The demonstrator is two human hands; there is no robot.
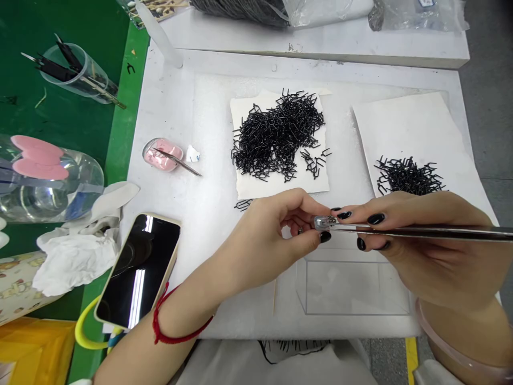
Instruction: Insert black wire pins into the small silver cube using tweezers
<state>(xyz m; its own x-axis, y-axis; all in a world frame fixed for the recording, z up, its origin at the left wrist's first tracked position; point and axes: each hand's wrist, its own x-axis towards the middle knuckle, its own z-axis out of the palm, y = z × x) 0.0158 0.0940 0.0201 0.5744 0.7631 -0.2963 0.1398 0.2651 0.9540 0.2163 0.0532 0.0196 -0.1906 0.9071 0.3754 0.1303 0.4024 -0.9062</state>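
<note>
My left hand (264, 240) pinches a small clear piece (320, 223), glassy in look, between thumb and fingertips. Tiny dark detail shows at its right end, too small to make out. My right hand (444, 251) grips metal tweezers (460, 232), whose narrow end meets the clear piece; whether the tips are inside it or only against it I cannot tell. Beyond my left hand, a pile of small black forked pieces (276, 133) lies on a white sheet. A smaller pile of the same pieces (409, 176) sits beyond my right hand, partly covered by it.
Another pair of tweezers (178, 161) rests across a small pink-filled dish (162, 155). At the left lie a phone (138, 270), crumpled tissue (76, 262) and a cup of tools (78, 72). A clear rectangular plate (356, 289) lies below my hands. A raised shelf (320, 40) borders the back.
</note>
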